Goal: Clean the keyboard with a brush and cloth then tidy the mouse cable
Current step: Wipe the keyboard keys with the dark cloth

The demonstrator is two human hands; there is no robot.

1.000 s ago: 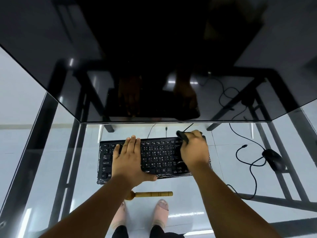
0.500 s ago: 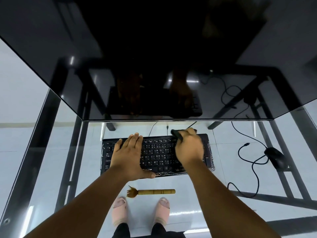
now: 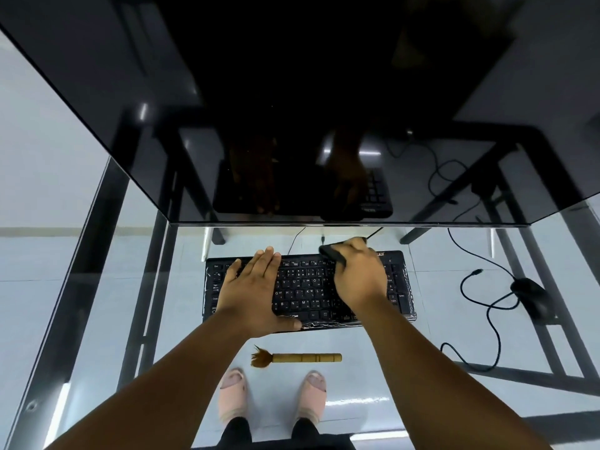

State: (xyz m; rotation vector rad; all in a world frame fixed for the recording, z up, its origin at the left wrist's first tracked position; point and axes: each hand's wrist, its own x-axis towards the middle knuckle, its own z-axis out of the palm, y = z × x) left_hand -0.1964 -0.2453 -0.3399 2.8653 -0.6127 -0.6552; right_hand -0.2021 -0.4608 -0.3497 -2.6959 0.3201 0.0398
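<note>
Pressing flat with straight fingers, the left hand [image 3: 255, 292] steadies the black keyboard [image 3: 308, 289] on the glass surface [image 3: 454, 306]. The right hand [image 3: 358, 276] grips a dark cloth [image 3: 332, 253] at the keyboard's far edge. A wooden brush [image 3: 297, 357] lies nearer than both hands; the mouse [image 3: 532, 298] and its loose cable [image 3: 483, 306] sit right of the right hand.

Bare forearms [image 3: 162, 384]; pink open-toe slippers [image 3: 232, 396]; dark trousers [image 3: 238, 431].

Glass desk [image 3: 97, 319] on black frame over pale tiled floor [image 3: 39, 254].
</note>
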